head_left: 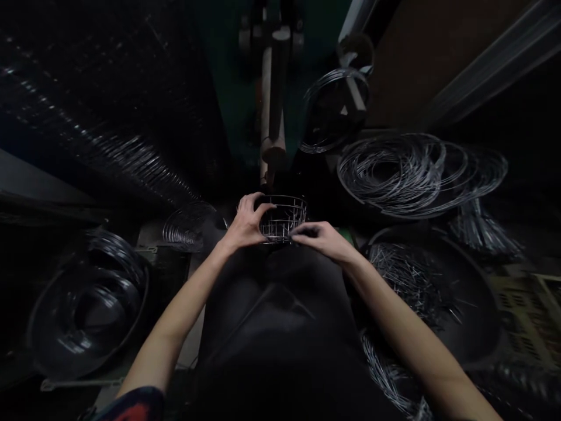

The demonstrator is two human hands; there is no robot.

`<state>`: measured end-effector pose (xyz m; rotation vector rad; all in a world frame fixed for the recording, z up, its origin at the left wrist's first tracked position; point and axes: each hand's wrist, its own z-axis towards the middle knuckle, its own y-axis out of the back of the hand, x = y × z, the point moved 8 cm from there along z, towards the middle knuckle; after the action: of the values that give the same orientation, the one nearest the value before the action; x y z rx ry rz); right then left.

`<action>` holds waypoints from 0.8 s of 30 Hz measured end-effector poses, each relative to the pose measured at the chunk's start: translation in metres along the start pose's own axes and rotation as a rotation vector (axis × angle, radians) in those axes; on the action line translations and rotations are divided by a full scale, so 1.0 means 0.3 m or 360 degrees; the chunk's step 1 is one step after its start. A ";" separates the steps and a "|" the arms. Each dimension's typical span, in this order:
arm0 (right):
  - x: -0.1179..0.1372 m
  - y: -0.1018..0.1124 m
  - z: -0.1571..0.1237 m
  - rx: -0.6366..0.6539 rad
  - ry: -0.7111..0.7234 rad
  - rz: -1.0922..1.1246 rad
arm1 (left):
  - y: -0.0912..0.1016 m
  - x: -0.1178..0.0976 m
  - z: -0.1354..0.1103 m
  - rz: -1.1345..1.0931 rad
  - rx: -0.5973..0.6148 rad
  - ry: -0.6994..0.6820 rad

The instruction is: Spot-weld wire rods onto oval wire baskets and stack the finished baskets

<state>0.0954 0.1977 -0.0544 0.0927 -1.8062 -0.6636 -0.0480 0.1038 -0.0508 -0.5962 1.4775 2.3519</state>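
- Dark cloth (280,345) over the lap, between two bare forearms.
- Wire basket (284,221) just beyond it, between the hands.
- Left hand (248,221): grip curled round the basket's left side, holding it.
- Right hand (322,238): fingertips at the near right rim; cannot tell whether they grip anything.
- Rightward: coiled wire (405,190) above a bowl (475,321) of short wire pieces (405,275).

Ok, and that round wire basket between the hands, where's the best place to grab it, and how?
I'd pinch the wire basket at its far right rim, likely coming from the right. That curve shows bare, while the left hand covers the left side and the right hand is at the near right edge. The thin, open wires should let fingertips hook around.
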 end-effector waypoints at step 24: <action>0.118 -0.101 0.122 -0.0188 0.0763 -0.1400 | 0.047 0.111 -0.026 -0.0187 -0.0191 0.0190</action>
<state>0.0423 0.1730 -0.0454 0.9231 -1.2027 -1.2320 -0.0819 0.0919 -0.0593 -0.8433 1.3161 2.3620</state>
